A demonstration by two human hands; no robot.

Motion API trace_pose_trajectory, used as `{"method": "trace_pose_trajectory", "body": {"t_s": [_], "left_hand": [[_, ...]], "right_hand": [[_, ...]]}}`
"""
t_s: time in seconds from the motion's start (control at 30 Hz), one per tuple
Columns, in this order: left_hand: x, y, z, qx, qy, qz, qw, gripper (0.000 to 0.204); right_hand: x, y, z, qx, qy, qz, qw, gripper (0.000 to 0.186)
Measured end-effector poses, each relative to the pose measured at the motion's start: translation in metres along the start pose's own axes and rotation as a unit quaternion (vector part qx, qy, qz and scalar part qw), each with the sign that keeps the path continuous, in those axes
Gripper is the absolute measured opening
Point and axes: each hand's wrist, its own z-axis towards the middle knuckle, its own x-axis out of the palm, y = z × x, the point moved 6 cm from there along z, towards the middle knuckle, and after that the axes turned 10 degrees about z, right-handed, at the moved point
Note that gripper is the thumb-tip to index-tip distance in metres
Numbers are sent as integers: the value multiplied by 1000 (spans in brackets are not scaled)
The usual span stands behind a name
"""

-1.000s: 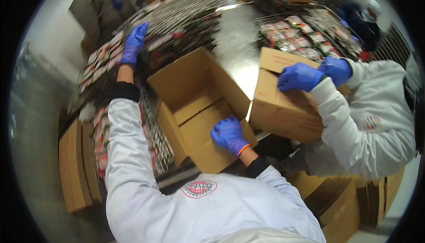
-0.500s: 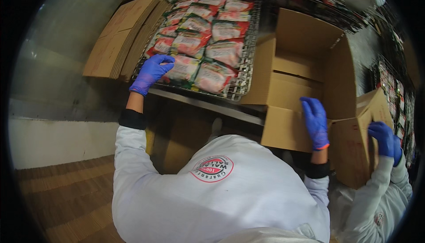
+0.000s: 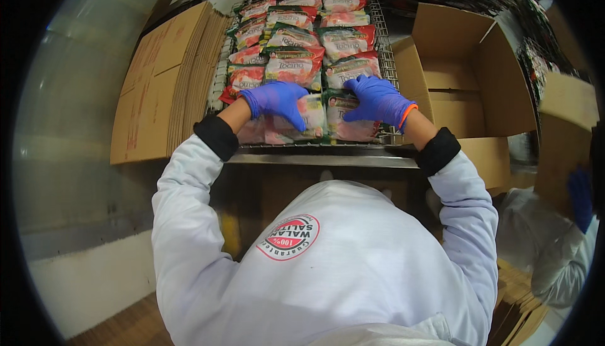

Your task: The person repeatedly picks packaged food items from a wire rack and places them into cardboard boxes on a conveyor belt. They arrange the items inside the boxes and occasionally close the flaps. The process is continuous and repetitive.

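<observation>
Rows of plastic food packs (image 3: 294, 62), red, green and clear with pinkish contents, lie in a wire-mesh tray (image 3: 386, 43) in front of me. My left hand (image 3: 277, 101), in a blue glove, rests over the nearest packs, its thumb and fingers apart on a front pack (image 3: 313, 114). Spread over the front right pack (image 3: 340, 128) is my right hand (image 3: 377, 101), also blue-gloved, with an orange band at the wrist. Both packs still lie in the tray. Some fingertips on the left hand are hidden behind it.
An open cardboard box (image 3: 457, 87) stands right of the tray, its near flap folded down. Flattened cartons (image 3: 167, 87) are stacked at the left. A metal table edge (image 3: 315, 159) runs before me. At far right a co-worker's gloved hand (image 3: 580, 198) is beside a carton (image 3: 564, 150).
My right hand has left the box and moved left onto the packs. My left hand has shifted right over the front packs. The co-worker's carton has changed position.
</observation>
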Motion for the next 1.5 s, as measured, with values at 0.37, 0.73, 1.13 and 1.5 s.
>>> {"method": "trace_pose_trajectory", "body": {"t_s": [0.37,0.73,1.13,1.5], "left_hand": [[-47,74,48,47,-58,28,997,69],[-52,-30,-28,14,-215,152,965,75],[-59,2,-45,-198,-261,-36,944,67],[-67,-88,40,-74,-464,-542,696,36]], "right_hand": [[-24,30,23,-4,109,6,994,50],[-22,-20,84,-38,98,-6,994,95],[-16,37,-33,-131,29,-129,982,47],[-141,-108,-156,-82,-519,437,730,53]]}}
